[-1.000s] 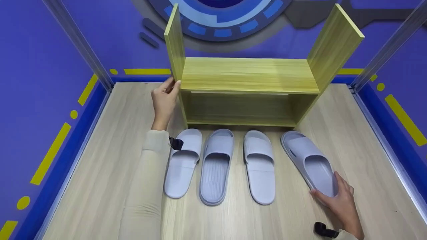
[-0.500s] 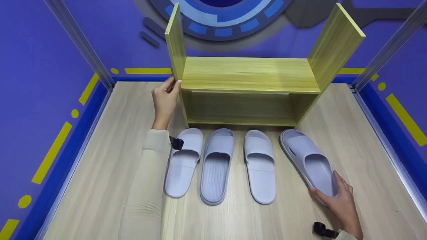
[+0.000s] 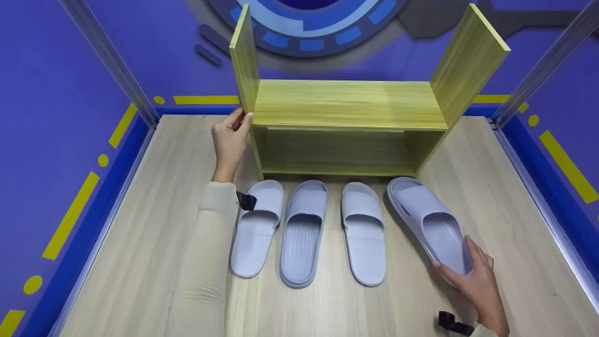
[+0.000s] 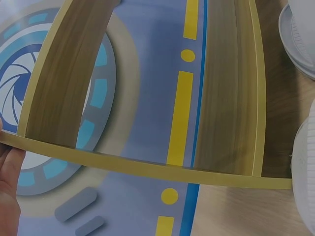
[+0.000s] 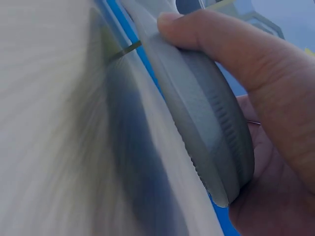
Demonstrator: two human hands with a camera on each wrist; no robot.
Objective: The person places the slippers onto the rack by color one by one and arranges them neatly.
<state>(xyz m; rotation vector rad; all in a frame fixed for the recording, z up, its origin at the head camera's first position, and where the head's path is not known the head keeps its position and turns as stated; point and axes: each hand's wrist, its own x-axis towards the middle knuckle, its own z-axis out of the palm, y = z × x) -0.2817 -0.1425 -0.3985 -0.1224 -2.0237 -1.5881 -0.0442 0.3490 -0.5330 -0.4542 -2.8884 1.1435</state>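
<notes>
My left hand [image 3: 230,142] pinches the front edge of the left side panel of a wooden shelf [image 3: 346,104], near its middle board. In the left wrist view the fingers reach round that panel's edge. With thumb and fingers on either side of the heel, my right hand [image 3: 475,276] grips a grey slipper [image 3: 430,210] at the right end of the row. The slipper lies at a slant, toe toward the shelf. In the right wrist view the heel of the held slipper [image 5: 206,123] is tilted up over the floor, with a shadow beneath.
Three more slippers stand in front of the shelf: one beside my left wrist [image 3: 255,243], a ribbed one [image 3: 302,252] and a third one [image 3: 365,248]. Blue walls [image 3: 51,117] enclose the wood-look floor [image 3: 154,210] at the left, back and right.
The toe of the gripped slipper has shifted slightly left and toward the shelf, and my right hand has moved a little with it. My left hand keeps its place on the panel.
</notes>
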